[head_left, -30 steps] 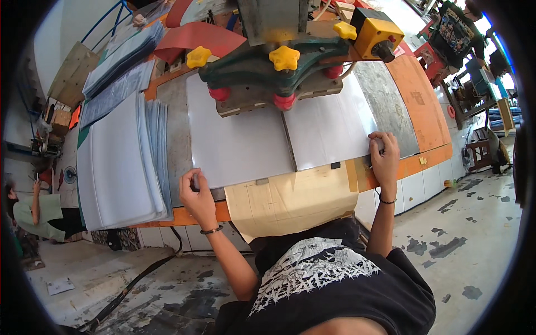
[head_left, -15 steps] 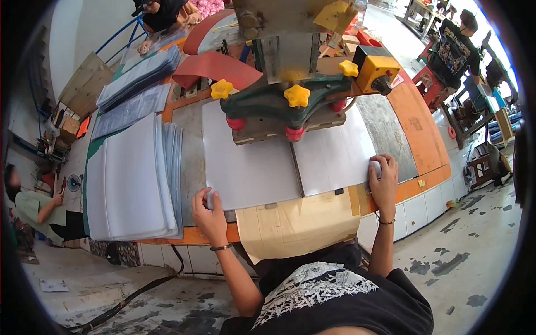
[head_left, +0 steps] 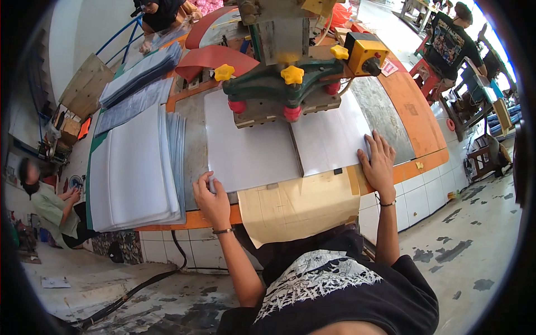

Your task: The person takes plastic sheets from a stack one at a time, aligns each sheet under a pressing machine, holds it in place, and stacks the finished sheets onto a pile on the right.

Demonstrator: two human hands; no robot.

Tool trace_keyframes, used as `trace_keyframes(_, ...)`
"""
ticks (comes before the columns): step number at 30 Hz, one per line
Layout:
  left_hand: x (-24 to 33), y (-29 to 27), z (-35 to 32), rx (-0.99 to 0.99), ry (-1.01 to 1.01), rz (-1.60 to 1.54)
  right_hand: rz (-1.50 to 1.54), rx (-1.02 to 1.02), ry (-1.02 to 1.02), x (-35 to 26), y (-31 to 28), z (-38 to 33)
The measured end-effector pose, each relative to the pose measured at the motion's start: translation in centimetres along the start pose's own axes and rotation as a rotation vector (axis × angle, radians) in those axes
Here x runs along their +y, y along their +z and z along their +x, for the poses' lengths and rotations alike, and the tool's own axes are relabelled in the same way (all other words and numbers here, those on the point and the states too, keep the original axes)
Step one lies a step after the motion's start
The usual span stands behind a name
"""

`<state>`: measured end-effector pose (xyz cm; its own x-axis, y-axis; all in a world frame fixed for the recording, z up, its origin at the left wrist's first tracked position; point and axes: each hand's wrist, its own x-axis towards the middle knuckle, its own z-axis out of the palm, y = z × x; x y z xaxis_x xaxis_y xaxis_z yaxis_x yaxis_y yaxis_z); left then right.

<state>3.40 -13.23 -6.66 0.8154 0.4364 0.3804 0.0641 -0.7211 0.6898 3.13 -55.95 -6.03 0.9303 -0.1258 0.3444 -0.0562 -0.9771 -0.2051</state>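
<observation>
A wide white sheet [head_left: 254, 153], with a dark narrow strip [head_left: 295, 148] across its middle, lies on the grey metal plate under a press head [head_left: 287, 106]. At the sheet's near left corner, my left hand [head_left: 213, 201] is closed, thumb and index finger pinching the edge. My right hand [head_left: 381, 164] rests at the right edge of the sheet, fingers stretched out and apart. Tan paper [head_left: 298, 209] with drawn lines hangs over the table's front edge between my hands. The far part of the sheet is hidden beneath the press.
Left of the sheet stands a thick stack of white and clear plastic sheets [head_left: 134, 167], with another stack [head_left: 142, 70] behind. Yellow star knobs [head_left: 292, 75] top the press, beside a yellow control box [head_left: 365, 56]. Co-workers are at the far left, the back and the right.
My right hand's fingers have gone from curled at the sheet's edge to stretched out flat. My left hand keeps its pinch. The whole view has shifted slightly.
</observation>
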Motion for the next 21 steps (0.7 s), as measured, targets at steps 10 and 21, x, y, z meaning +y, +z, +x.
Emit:
trace_keyframes(10, -0.7, 0.3, -0.2, -0.124, 0.259, 0.267, 0.000, -0.040, -0.010, -0.8, 0.0, -2.4)
trace_keyframes(21, -0.4, 0.3, -0.3, -0.157, 0.229, 0.259, 0.026, 0.006, 0.001, -1.2, -0.2, -2.4)
